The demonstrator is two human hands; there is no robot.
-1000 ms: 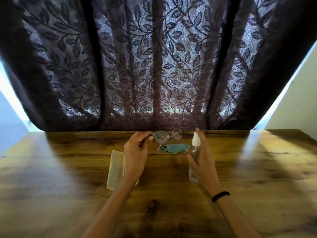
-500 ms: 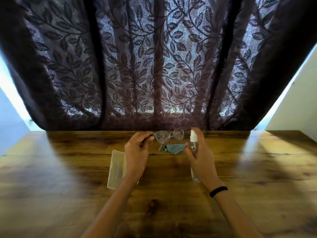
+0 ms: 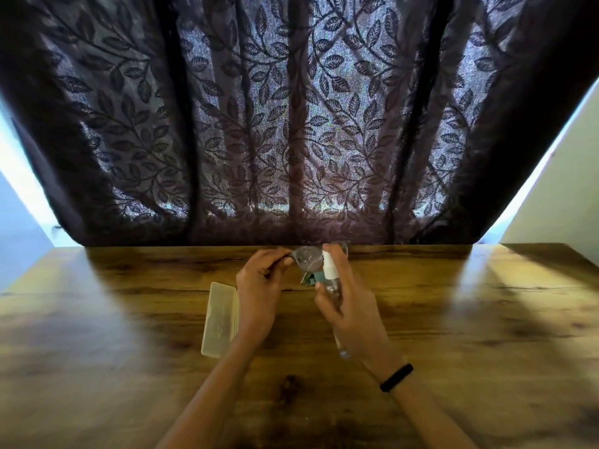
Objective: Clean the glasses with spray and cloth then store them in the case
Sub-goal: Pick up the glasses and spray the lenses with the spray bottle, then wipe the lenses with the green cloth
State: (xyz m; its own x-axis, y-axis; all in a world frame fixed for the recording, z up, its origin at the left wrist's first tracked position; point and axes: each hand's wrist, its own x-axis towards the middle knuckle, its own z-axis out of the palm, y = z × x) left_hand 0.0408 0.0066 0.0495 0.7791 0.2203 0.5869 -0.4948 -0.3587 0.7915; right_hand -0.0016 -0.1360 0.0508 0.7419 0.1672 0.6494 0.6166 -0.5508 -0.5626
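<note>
My left hand pinches the clear-framed glasses by the left temple and holds them up above the table's far middle. My right hand grips a small clear spray bottle with a white nozzle, its head right beside the near lens and my index finger on top. A teal cloth lies on the table under the glasses, mostly hidden by the bottle and hand. The pale translucent case lies closed on the table just left of my left wrist.
The wooden table stretches wide on both sides. A dark leaf-patterned curtain hangs along its far edge. A black band sits on my right wrist.
My right hand has lifted the spray bottle up and leftward, bringing the nozzle close to the glasses. The left hand with the glasses has stayed nearly still.
</note>
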